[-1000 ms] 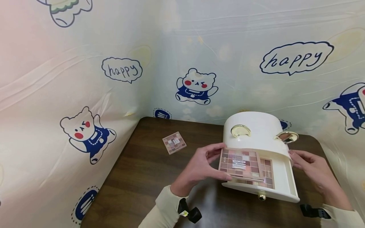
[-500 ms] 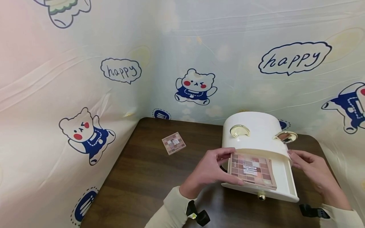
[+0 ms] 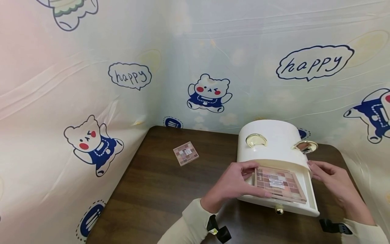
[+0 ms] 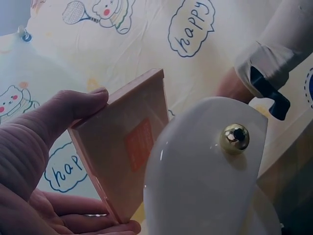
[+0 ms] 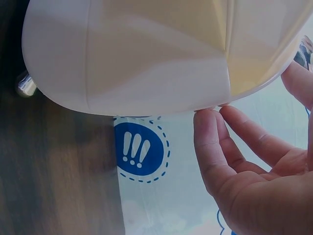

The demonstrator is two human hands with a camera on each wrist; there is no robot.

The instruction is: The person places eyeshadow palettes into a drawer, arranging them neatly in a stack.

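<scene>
In the head view my left hand (image 3: 234, 181) holds an eyeshadow palette (image 3: 278, 184) by its left edges, tilted over the pulled-out drawer (image 3: 295, 209) of a white storage box (image 3: 271, 134). The left wrist view shows the thumb on one edge of the palette (image 4: 115, 142) and fingers on the opposite edge, with its plain underside and an orange label visible. A second palette lying in the drawer is now hidden beneath it. My right hand (image 3: 338, 181) rests its fingertips (image 5: 204, 122) against the right side wall of the box and holds nothing.
A smaller eyeshadow palette (image 3: 186, 153) lies on the dark wooden table (image 3: 158, 176), left of the box. The drawer has a round gold knob (image 3: 279, 210). Two gold-rimmed round pieces (image 3: 257, 140) stick out from the box's front. Printed cloth (image 3: 259, 67) surrounds the table.
My left hand has carried the palette rightward and down into the drawer area, covering the palette that showed beneath it. My right hand and the box have stayed in place.
</scene>
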